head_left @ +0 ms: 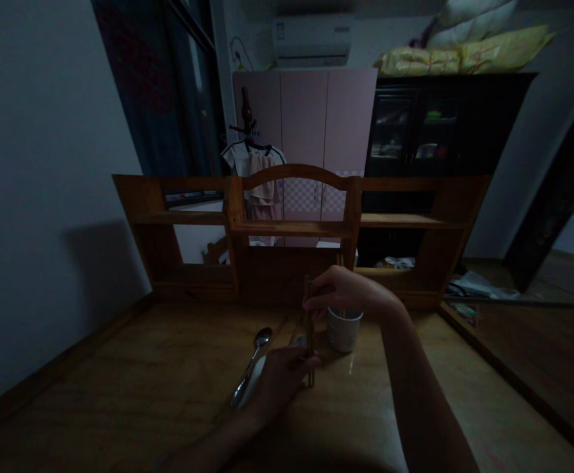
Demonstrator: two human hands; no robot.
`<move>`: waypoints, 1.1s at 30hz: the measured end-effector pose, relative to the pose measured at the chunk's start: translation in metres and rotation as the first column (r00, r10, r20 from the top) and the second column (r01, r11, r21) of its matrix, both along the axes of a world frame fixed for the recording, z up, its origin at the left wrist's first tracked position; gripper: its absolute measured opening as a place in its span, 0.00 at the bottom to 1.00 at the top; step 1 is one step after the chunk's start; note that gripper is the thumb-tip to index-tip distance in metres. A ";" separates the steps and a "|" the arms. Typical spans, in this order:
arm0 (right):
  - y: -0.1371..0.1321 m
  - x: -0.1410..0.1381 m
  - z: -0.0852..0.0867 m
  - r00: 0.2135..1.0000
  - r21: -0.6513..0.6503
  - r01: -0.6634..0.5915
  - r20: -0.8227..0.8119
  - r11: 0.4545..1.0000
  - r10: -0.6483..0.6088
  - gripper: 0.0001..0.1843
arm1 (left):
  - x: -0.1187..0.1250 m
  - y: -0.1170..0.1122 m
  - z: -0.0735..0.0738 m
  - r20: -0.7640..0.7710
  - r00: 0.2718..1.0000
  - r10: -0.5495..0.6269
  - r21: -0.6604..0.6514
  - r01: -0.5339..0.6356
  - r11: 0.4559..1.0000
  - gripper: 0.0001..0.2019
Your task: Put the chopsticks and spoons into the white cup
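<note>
Wooden desk [134, 387], dimly lit, fills the lower half of the view; its surface is smooth and faintly glossy, with a raised lip along the left and right edges. Wide bare stretches lie to the left of the hands and toward the near right corner. At the far edge stands a wooden shelf unit [291, 226], with an arched centre bay and a flat shelf to each side; it closes off the back of the desk just behind the hands. Behind it: a pink wardrobe [311, 125], a dark glass-front cabinet [415, 125] with bagged bedding on top, and a wall air conditioner [312, 41].

Right hand [349, 292], reaching in from the lower right, is closed over the upper ends of a bundle of wooden chopsticks [309, 328], fingertips pinching them. Left hand [280, 381], resting on the desk, curls around the lower part of the same bundle, thumb and fingers pressed to the sticks. The chopsticks are slender, brown, held upright and close together, with their lower ends on or just above the desk surface; which cannot be told.

A small pale cup [343, 330] with a patterned wall stands upright just right of the chopsticks, directly below the right hand. A metal spoon [250, 364] lies on the desk just left of the left hand, bowl pointing away, partly beside a pale flat object too dim to identify.
</note>
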State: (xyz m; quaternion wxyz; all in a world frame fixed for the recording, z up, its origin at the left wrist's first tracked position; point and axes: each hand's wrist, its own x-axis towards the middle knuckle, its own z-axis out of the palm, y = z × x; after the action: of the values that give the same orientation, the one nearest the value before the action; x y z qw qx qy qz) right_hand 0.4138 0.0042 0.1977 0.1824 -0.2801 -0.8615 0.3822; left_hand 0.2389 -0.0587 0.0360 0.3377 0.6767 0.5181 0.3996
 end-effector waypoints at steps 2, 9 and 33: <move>0.000 0.000 0.000 1.000 -0.006 0.000 0.005 1.000 0.000 0.12 | 0.001 0.000 0.000 0.024 1.000 -0.002 -0.008 0.003 1.000 0.14; 0.002 0.001 -0.001 1.000 -0.031 -0.014 0.009 0.999 0.014 0.14 | 0.003 -0.005 0.002 0.066 0.997 -0.037 -0.014 0.038 0.999 0.15; 0.008 0.003 -0.004 0.998 -0.071 -0.055 0.030 0.996 0.058 0.14 | 0.004 -0.004 0.002 0.151 0.986 -0.077 -0.035 0.083 0.996 0.12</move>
State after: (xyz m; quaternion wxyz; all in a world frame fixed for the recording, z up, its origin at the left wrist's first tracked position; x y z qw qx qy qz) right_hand 0.4169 0.0122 0.1937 0.1477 -0.2680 -0.8579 0.4127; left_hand 0.2432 -0.0625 0.0379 0.4052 0.6580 0.4718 0.4245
